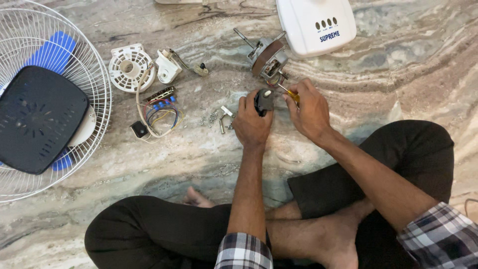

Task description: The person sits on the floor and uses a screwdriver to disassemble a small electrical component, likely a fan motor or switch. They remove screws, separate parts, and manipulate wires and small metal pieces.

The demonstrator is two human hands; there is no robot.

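The person sits cross-legged on a marbled stone floor (pixel 199 149), both hands out in front of the knees. The left hand (pixel 251 124) is curled around a small black part (pixel 264 101), fingers wrapped on its sides and holding it upright just above the floor. The right hand (pixel 309 110) is closed on a yellow-handled screwdriver (pixel 291 94); its shaft slants up and left toward the fan motor (pixel 269 59), which lies just beyond the hands with its shaft pointing up-left. Whether the tip touches the motor I cannot tell.

Just left of the left hand lies a scatter of screws (pixel 219 118). Further left sits a bundle of coloured wires (pixel 159 114) with a small black block at its end, and above it a round white vented cover (pixel 128 67) beside a white bracket (pixel 167 67). The white fan base (pixel 313 22) rests at the top, touching the motor. At far left a wire guard (pixel 94 65) holds blue blades (pixel 55 50) and a black square cover (pixel 37 117).
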